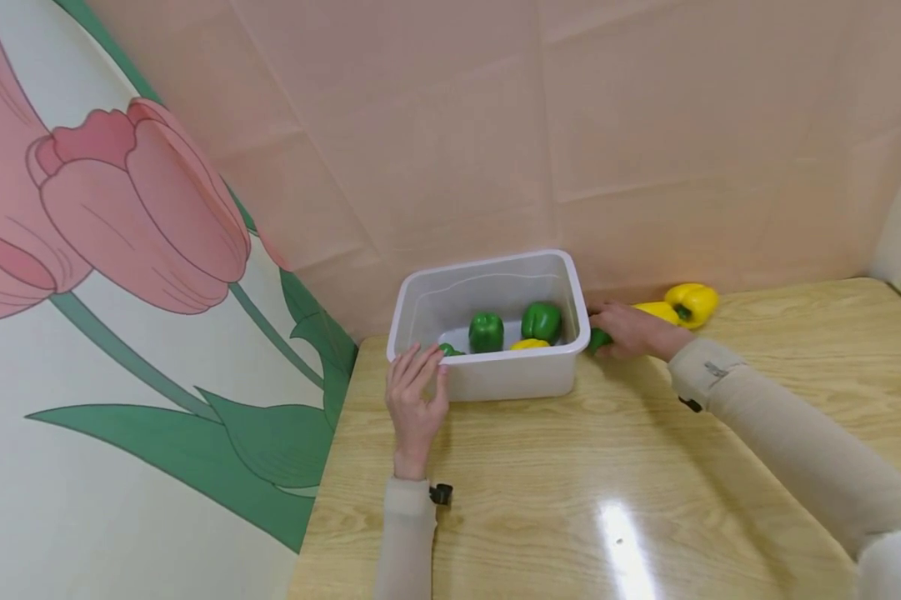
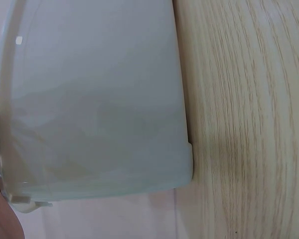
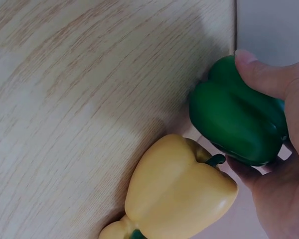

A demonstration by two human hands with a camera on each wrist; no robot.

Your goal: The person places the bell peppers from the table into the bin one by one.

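Note:
My right hand (image 1: 628,329) grips a green bell pepper (image 3: 239,117) just right of the white plastic bin (image 1: 510,379), thumb on one side and fingers on the other in the right wrist view. A yellow bell pepper (image 3: 177,191) lies right beside that hand, with a second yellow bell pepper (image 1: 692,305) behind it. My left hand (image 1: 417,400) rests on the bin's near-left rim, fingers reaching over the edge. Inside the bin are green bell peppers (image 1: 486,332) and a partly hidden yellow bell pepper (image 1: 530,343). The left wrist view shows mostly the bin's outer wall (image 2: 99,99).
The bin and peppers are on a wood-grain table (image 1: 525,492), close to a pinkish cloth backdrop (image 1: 450,150). On the left stands a wall with a painted tulip (image 1: 150,208). A bright light reflection (image 1: 624,542) shows on the tabletop.

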